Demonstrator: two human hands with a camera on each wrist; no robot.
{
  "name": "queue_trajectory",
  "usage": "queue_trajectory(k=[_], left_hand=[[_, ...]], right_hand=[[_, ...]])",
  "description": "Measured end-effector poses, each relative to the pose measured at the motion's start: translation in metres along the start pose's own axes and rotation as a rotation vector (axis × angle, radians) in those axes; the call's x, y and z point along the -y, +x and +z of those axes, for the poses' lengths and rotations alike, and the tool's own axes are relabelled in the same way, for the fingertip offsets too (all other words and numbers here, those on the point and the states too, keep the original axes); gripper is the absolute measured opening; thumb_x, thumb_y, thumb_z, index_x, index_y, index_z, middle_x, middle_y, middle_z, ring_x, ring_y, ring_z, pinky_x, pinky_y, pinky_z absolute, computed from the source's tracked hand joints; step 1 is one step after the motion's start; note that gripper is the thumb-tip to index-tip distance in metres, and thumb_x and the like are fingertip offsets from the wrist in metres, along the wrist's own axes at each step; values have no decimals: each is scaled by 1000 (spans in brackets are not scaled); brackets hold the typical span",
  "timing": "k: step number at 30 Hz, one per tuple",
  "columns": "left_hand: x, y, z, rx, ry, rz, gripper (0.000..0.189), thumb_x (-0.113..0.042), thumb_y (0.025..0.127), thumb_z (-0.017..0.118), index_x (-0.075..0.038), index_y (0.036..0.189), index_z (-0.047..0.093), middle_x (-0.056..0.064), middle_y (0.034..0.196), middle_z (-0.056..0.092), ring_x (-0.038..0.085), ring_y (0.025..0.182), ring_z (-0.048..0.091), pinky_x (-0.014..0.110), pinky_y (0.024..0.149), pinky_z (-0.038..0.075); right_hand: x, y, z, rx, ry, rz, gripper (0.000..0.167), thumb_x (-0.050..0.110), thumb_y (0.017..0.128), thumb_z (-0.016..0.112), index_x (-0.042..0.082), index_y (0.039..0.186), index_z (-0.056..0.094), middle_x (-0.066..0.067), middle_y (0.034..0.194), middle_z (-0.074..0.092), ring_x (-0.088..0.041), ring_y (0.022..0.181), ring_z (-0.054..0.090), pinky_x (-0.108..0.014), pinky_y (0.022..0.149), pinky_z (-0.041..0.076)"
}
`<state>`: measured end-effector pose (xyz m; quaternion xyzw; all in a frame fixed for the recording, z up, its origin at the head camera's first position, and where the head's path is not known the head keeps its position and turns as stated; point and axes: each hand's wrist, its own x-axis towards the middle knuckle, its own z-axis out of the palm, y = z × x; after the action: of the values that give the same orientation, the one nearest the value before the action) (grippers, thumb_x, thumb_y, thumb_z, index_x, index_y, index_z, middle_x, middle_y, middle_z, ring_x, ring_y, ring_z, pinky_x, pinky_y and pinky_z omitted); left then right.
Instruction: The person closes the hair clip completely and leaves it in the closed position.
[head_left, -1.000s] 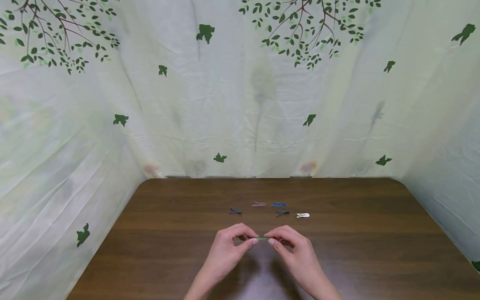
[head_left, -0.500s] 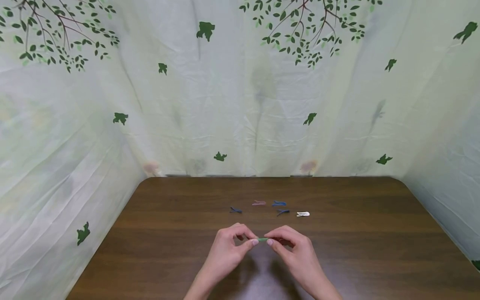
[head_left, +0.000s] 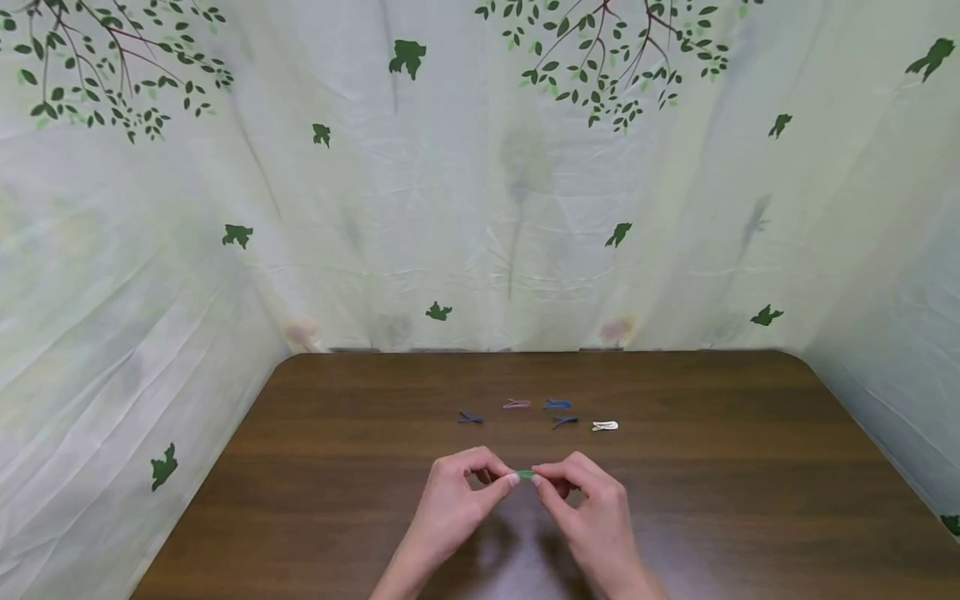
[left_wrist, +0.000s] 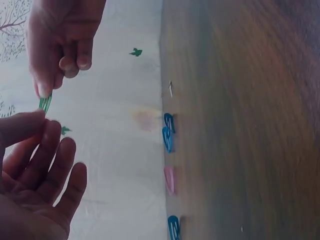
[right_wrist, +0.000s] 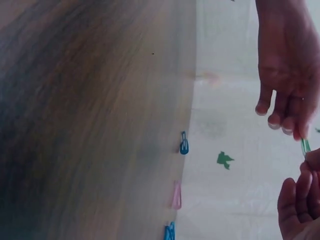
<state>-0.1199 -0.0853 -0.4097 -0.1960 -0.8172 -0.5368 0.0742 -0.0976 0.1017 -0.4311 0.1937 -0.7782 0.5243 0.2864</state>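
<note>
Over the near middle of the table, both hands hold a small green snap hair clip (head_left: 525, 474) by its opposite ends. My left hand (head_left: 461, 500) pinches its left end between thumb and index finger; my right hand (head_left: 596, 504) pinches the other end the same way. The left wrist view shows the green clip (left_wrist: 45, 103) bridging the two sets of fingertips, its slotted frame visible. In the right wrist view a short piece of the clip (right_wrist: 305, 146) shows between the hands. Fingertips cover both its ends.
Several hair clips lie beyond the hands on the brown wooden table (head_left: 337, 483): a dark blue one (head_left: 470, 417), a pink one (head_left: 516, 403), a blue one (head_left: 557, 404), another dark blue one (head_left: 566, 422) and a white one (head_left: 605, 426). A leaf-print cloth (head_left: 480, 208) surrounds the table's back and sides.
The right hand has turned slightly, its wrist shifting left. The green clip, earlier a thin line, now shows a wider face between the fingertips. The left hand has hardly moved.
</note>
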Motion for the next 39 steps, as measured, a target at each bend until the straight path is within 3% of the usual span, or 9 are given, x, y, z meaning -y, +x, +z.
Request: queue_trajectory(k=[7,10,14,17,20,27,34,39], left_hand=[[-17,1,-7,45,-24,-4,11,-2,82,77,-13,80,74,-5,74,68,9,71,59,32,70,49],[-8,3,-9,89,-39,11,10,-7,85,76,-17,83,74,-8,77,68,9,73,59,32,70,50],[9,5,-11,158,-129,5,4,-14,87,75,-18,88,75,-7,83,69,11,78,61,30,71,50],[17,5,-12,196,-213,-10,4,-17,89,74,-14,91,76,-2,86,70,12,79,62,28,69,50],[22,5,-12,206,-234,-22,6,-18,89,74,-13,92,76,0,87,71,13,78,61,25,66,49],[17,5,-13,165,-141,-74,5,-10,87,75,-14,89,75,-4,84,71,13,72,59,24,63,47],[-8,4,-20,144,-19,-26,7,-2,84,76,-8,87,75,0,84,70,13,75,60,30,68,50],[12,4,-18,156,19,-13,11,-3,83,77,-13,88,75,-5,83,70,11,75,61,31,69,51]], right_hand=[[-4,1,-1,2,92,22,19,0,82,78,13,96,78,4,84,66,-10,72,60,-19,64,48],[-8,1,-1,2,153,27,22,-5,80,77,10,96,78,-1,88,68,-13,76,62,-18,65,49],[-13,0,0,-2,168,3,27,-10,77,77,9,96,78,-3,90,67,-15,79,62,-18,66,49],[-14,-1,1,14,160,9,27,-8,79,76,11,97,78,-1,90,68,-15,80,63,-19,67,49],[-13,-2,1,46,165,56,24,-1,83,75,16,99,78,3,91,69,-14,83,64,-20,68,49],[-10,-2,2,91,139,151,22,8,84,77,21,102,76,8,94,69,-12,83,65,-24,74,53],[-11,-1,2,162,47,155,28,3,79,80,22,99,75,15,91,68,-6,79,65,-25,72,54],[-14,2,2,211,-6,84,25,2,79,81,19,95,74,15,89,67,-4,76,64,-25,69,55]])
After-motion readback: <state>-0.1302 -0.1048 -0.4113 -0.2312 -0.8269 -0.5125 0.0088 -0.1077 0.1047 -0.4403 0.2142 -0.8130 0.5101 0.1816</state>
